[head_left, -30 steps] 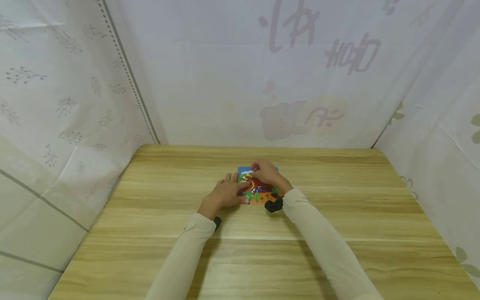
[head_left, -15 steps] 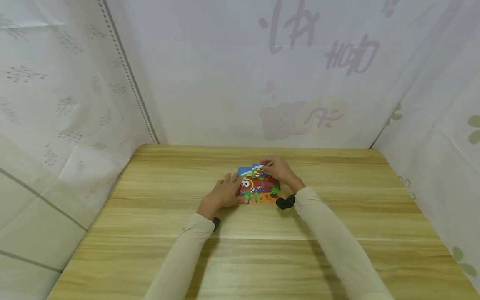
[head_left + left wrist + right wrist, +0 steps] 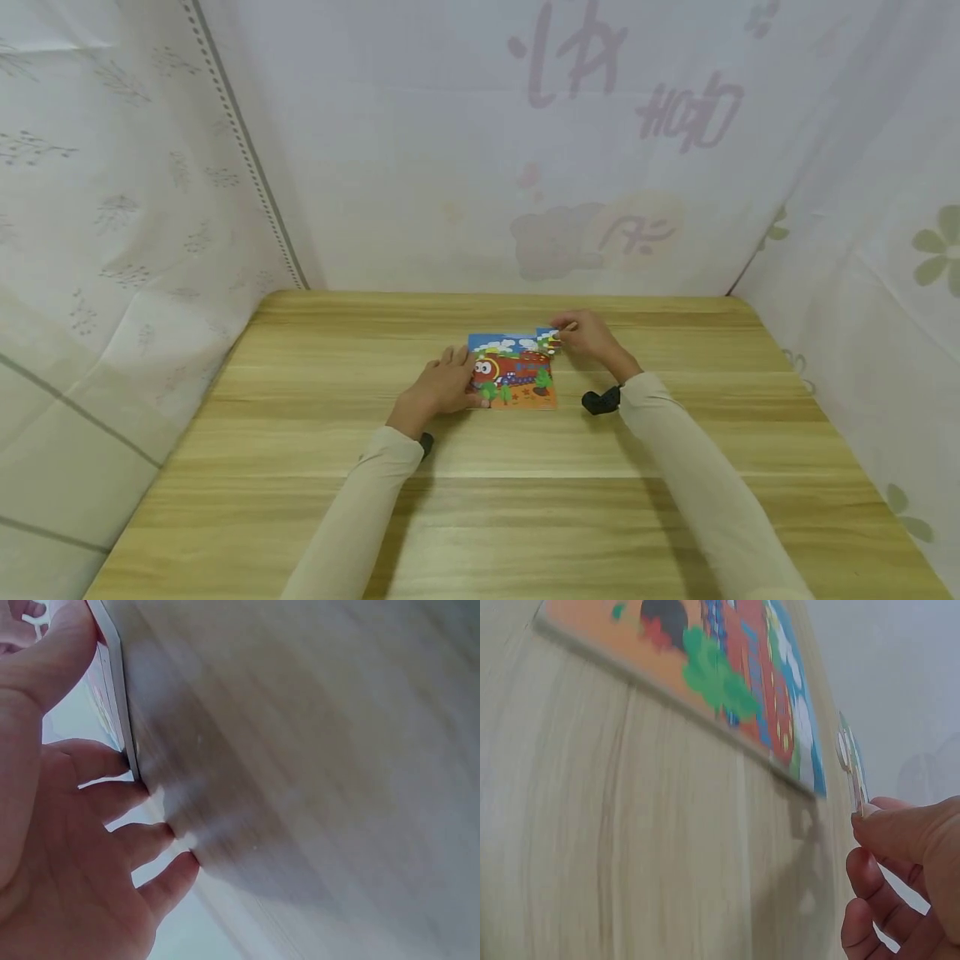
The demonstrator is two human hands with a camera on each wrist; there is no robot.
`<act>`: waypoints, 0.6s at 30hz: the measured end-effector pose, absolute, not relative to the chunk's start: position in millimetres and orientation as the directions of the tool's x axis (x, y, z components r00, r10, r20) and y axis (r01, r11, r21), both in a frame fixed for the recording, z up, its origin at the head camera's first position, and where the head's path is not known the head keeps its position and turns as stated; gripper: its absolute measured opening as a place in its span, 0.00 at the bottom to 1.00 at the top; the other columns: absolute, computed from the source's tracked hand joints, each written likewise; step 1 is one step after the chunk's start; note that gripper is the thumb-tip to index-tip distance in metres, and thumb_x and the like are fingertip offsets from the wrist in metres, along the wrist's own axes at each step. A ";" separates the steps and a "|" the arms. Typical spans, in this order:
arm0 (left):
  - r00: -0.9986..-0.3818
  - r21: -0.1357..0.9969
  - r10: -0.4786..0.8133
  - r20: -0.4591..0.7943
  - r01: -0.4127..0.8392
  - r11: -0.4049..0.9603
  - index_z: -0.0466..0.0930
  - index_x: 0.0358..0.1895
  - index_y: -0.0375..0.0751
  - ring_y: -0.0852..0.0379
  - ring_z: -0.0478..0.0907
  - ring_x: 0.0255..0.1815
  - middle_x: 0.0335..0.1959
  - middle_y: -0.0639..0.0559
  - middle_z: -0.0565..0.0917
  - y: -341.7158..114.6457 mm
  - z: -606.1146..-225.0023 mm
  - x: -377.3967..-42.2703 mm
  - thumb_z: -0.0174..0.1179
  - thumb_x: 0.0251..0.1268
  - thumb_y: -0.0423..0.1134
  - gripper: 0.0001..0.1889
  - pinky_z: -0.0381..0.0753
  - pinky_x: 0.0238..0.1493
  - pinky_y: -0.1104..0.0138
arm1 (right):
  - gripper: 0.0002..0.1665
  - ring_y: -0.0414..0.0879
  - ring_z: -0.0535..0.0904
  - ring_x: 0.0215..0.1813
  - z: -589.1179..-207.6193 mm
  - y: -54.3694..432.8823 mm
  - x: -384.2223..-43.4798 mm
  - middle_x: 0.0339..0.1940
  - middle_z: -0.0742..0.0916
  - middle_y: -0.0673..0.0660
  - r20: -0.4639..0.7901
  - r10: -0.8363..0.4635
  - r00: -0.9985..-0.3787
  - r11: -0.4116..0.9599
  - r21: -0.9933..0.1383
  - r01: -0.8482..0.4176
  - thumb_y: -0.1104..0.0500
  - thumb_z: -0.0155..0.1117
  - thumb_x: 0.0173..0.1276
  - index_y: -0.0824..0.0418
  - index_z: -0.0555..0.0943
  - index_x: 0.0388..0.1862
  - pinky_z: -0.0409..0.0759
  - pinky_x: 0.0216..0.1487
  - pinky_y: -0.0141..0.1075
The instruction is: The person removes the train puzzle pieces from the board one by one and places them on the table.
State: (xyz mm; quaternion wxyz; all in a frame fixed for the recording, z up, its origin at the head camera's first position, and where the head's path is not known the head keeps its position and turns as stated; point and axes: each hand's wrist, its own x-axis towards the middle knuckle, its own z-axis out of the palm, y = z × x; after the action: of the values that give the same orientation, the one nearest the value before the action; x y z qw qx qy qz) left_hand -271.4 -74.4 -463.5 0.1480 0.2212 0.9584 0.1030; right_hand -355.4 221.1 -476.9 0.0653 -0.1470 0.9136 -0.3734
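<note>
A square jigsaw puzzle (image 3: 517, 385) with a red cartoon train, green trees and blue sky lies flat on the table. My left hand (image 3: 439, 385) rests along its left edge, fingers spread; in the left wrist view the fingertips (image 3: 184, 864) reach the tabletop and the thumb lies against the puzzle's side. Between thumb and fingertips, my right hand (image 3: 594, 340) pinches a small puzzle piece (image 3: 547, 339) by the puzzle's top right corner. Seen from the right wrist, that thin piece (image 3: 852, 761) stands nearly edge-on, raised off the table and apart from the puzzle.
The wood-grain table (image 3: 480, 525) spreads around the puzzle on every side. A pale printed curtain (image 3: 420, 167) hangs behind its far edge, with more patterned cloth to the left and right. Black wrist straps (image 3: 602, 401) sit by the sleeve cuffs.
My right hand has moved to the right with the puzzle piece, from over the puzzle's upper part to its top right corner, uncovering the picture. The left hand stays at the left edge.
</note>
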 end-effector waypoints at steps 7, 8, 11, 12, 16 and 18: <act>-0.857 0.267 0.456 -0.240 0.393 0.880 0.50 0.78 0.30 0.33 0.45 0.80 0.79 0.34 0.50 -77.1 -463.0 -269.9 0.61 0.65 0.61 0.50 0.56 0.74 0.42 | 0.16 0.62 0.81 0.55 -480.9 244.3 -355.8 0.55 0.85 0.66 -0.010 -0.285 -0.959 0.708 -0.677 -0.203 0.63 0.59 0.73 0.67 0.82 0.57 0.81 0.54 0.53; -0.857 0.265 0.456 -0.240 0.394 0.880 0.50 0.78 0.31 0.33 0.45 0.80 0.80 0.34 0.50 -77.2 -463.4 -270.2 0.61 0.65 0.61 0.50 0.56 0.75 0.43 | 0.16 0.63 0.81 0.55 -481.0 246.3 -355.6 0.55 0.85 0.67 -0.007 -0.282 -0.959 0.709 -0.676 -0.204 0.64 0.59 0.73 0.67 0.82 0.56 0.80 0.55 0.53; -0.858 0.264 0.458 -0.232 0.397 0.879 0.51 0.78 0.31 0.33 0.46 0.79 0.79 0.34 0.51 -77.2 -465.2 -270.9 0.61 0.65 0.61 0.50 0.56 0.74 0.43 | 0.15 0.63 0.81 0.55 -481.5 250.8 -354.7 0.54 0.85 0.67 0.005 -0.280 -0.960 0.709 -0.673 -0.210 0.66 0.60 0.72 0.68 0.82 0.55 0.80 0.56 0.55; -0.859 0.261 0.457 -0.232 0.397 0.880 0.51 0.78 0.31 0.33 0.46 0.80 0.79 0.34 0.51 -77.1 -465.9 -271.3 0.61 0.65 0.61 0.49 0.57 0.74 0.43 | 0.15 0.63 0.81 0.55 -481.6 251.7 -354.4 0.53 0.85 0.68 0.012 -0.282 -0.959 0.709 -0.671 -0.217 0.67 0.60 0.71 0.68 0.83 0.54 0.80 0.56 0.55; -0.863 0.265 0.452 -0.226 0.392 0.881 0.52 0.78 0.33 0.34 0.46 0.80 0.80 0.35 0.51 -76.9 -466.4 -271.6 0.61 0.65 0.61 0.49 0.57 0.75 0.44 | 0.12 0.63 0.82 0.52 -483.0 252.9 -354.3 0.50 0.86 0.68 0.045 -0.292 -0.955 0.714 -0.654 -0.249 0.69 0.62 0.68 0.69 0.85 0.49 0.80 0.54 0.55; -0.865 0.266 0.448 -0.226 0.388 0.883 0.52 0.78 0.34 0.34 0.45 0.80 0.80 0.35 0.51 -77.0 -466.1 -271.7 0.60 0.65 0.62 0.49 0.56 0.75 0.44 | 0.10 0.63 0.83 0.50 -483.3 252.2 -354.8 0.48 0.86 0.68 0.060 -0.300 -0.952 0.715 -0.647 -0.266 0.70 0.63 0.67 0.70 0.85 0.46 0.81 0.53 0.54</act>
State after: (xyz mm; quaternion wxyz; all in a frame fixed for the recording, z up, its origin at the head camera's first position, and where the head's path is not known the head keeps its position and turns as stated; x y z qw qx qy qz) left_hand -271.7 -77.0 -466.1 0.1421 0.2177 0.9598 0.1062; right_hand -354.8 252.2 -483.3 0.0245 -0.1528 0.9256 -0.3454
